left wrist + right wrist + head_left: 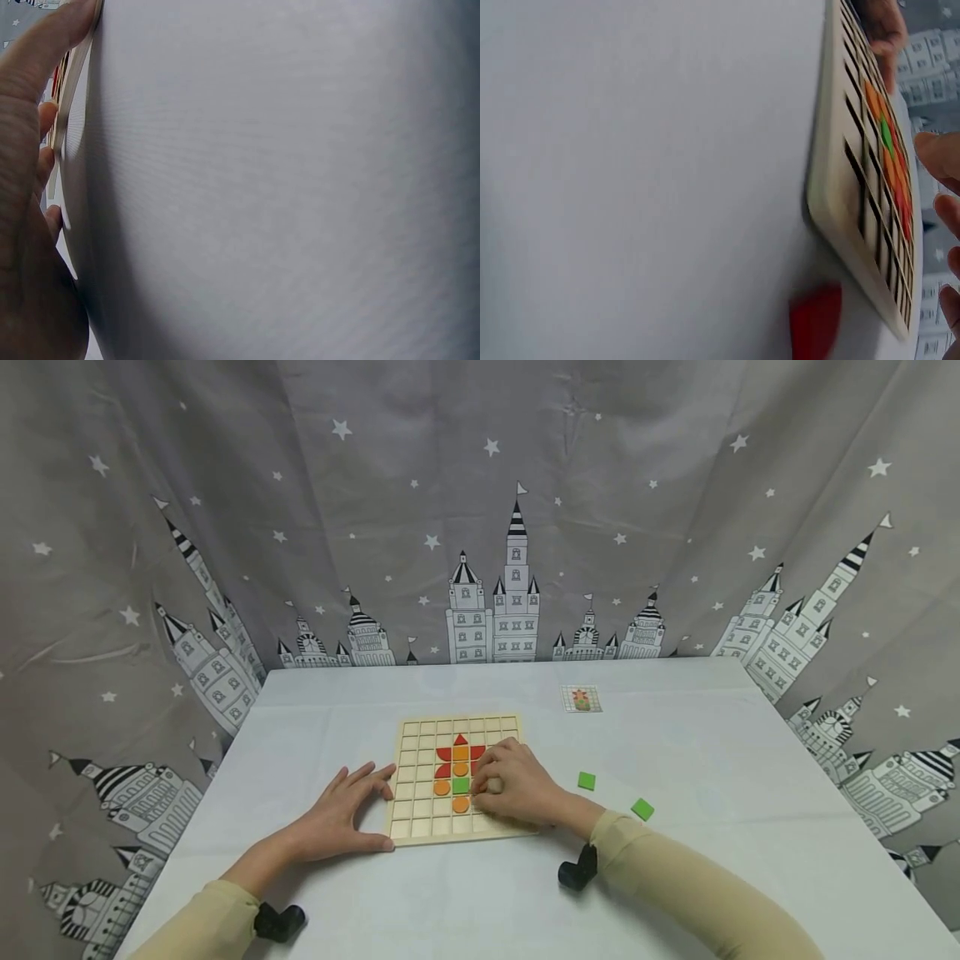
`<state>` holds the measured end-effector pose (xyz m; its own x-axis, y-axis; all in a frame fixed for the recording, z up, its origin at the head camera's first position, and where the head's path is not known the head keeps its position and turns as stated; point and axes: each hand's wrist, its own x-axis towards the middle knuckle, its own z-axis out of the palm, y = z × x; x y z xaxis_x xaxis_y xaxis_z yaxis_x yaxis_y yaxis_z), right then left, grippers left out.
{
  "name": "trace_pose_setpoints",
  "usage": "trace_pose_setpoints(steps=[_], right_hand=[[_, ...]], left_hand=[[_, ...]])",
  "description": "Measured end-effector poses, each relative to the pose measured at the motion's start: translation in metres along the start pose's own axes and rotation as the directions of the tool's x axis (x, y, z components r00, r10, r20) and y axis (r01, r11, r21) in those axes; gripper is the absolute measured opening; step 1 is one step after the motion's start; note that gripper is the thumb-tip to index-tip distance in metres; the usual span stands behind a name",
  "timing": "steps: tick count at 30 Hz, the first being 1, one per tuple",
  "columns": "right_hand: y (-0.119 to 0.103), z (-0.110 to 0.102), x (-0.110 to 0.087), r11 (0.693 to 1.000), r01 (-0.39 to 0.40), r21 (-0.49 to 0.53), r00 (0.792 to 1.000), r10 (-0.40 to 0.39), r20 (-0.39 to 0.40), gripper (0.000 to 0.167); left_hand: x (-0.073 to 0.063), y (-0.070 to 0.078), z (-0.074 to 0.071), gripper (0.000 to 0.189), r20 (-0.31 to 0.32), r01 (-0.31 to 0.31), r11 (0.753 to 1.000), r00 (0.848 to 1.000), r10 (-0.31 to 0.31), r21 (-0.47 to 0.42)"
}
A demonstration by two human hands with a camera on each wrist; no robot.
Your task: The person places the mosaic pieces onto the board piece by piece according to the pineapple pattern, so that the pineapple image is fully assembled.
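Observation:
A square wooden grid board lies on the table with coloured pieces in its cells. Red pieces, orange square and round pieces and a green square form a figure around its middle. My left hand spreads at the board's left edge, thumb at the near corner and fingertips by the side. Over the right half is my right hand, its fingers bent down beside the green square. The hand covers the cells under it; I cannot tell whether it pinches a piece.
Two loose green squares lie right of the board. A small picture card showing a similar figure rests farther back. In the right wrist view a red piece lies on the white table near the board's corner. A castle-print curtain hangs behind.

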<state>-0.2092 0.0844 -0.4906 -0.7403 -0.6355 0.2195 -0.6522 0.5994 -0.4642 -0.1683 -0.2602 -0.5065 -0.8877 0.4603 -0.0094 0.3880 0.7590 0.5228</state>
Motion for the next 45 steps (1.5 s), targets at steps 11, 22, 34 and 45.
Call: trace_pose_setpoints(steps=[11,22,34,45], right_hand=[[0.057,-0.057,-0.059,0.971,-0.225,-0.082,0.972,0.217,-0.092,0.027],[0.085,-0.064,-0.116,0.911,-0.399,-0.106,0.913,0.384,-0.138,0.037],[0.084,-0.056,-0.118,0.884,-0.465,-0.038,0.872,0.451,-0.189,0.029],[0.083,-0.054,-0.115,0.898,-0.438,-0.047,0.878,0.416,-0.235,0.020]], left_hand=[[-0.002,0.002,-0.002,0.068,-0.001,0.002,1.000,1.000,-0.002,0.011],[-0.007,0.002,-0.002,0.066,-0.019,-0.009,1.000,1.000,0.009,0.009],[-0.005,0.003,-0.002,0.066,-0.025,-0.016,1.000,1.000,0.016,0.006],[-0.003,0.004,-0.001,0.066,-0.035,-0.034,0.999,0.999,0.034,0.009]])
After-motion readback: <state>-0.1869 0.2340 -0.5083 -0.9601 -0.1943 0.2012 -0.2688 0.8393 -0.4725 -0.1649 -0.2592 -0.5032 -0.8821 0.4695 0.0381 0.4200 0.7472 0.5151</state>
